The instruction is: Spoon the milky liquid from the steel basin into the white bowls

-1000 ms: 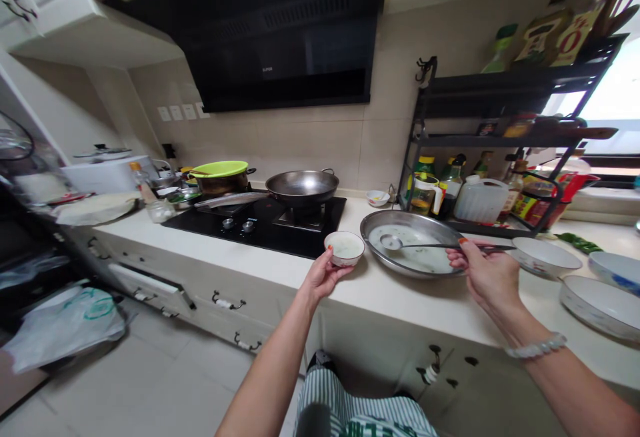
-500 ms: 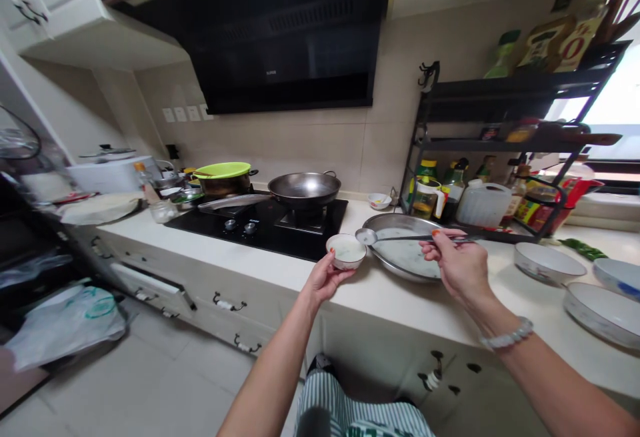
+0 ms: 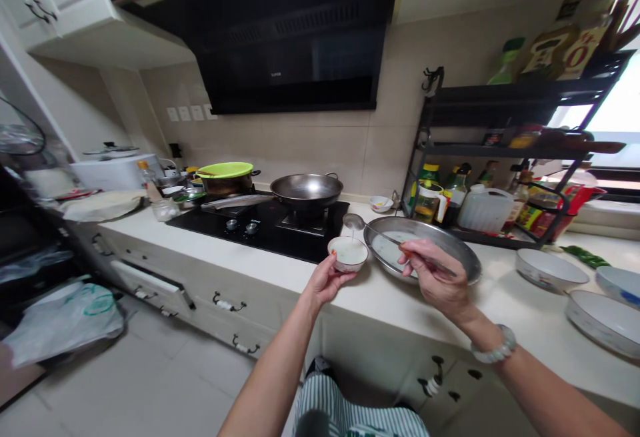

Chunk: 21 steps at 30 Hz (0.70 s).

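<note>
The ladle (image 3: 354,222) has swung from inside the basin (image 3: 463,250) to just left of it, apparently filling the small bowl (image 3: 351,266) there; right hand (image 3: 434,278) curled round the ladle, left hand (image 3: 326,283) cupping the bowl

Left hand (image 3: 324,281) holds one small bowl (image 3: 349,261), right hand (image 3: 436,278) one ladle (image 3: 354,221); right of both, three (larger) bowls (image 3: 604,317).

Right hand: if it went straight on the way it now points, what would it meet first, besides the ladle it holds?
The left rim of the metal basin, most likely; but the height of the right hand above it is unclear. If it passed over, the wok would probably come next.
</note>
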Each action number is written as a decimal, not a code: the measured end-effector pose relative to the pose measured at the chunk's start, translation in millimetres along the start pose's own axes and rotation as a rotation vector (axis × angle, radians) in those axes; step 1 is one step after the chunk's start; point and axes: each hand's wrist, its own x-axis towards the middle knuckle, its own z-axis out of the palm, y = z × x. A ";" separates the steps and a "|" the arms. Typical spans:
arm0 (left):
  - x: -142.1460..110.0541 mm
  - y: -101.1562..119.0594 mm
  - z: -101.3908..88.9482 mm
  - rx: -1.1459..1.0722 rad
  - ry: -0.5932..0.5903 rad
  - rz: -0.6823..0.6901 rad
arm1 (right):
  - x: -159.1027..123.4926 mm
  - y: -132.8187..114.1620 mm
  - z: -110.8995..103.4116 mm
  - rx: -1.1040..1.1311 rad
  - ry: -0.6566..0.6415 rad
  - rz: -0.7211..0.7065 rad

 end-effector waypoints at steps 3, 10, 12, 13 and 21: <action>0.2 -0.4 0.1 -0.006 0.000 0.004 | -3.9 -3.3 0.3 0.012 -0.088 -0.052; 0.5 -0.7 -0.7 -0.008 -0.002 0.015 | -13.7 5.0 16.2 0.059 0.228 0.351; -0.6 -0.1 0.1 0.001 -0.007 0.015 | -9.6 13.4 15.1 0.141 0.429 0.510; -1.3 0.2 0.7 0.004 -0.008 0.015 | -6.6 17.9 12.4 0.200 0.511 0.564; -3.7 0.9 4.0 0.000 0.021 0.011 | 0.6 37.2 -28.6 0.080 0.626 0.591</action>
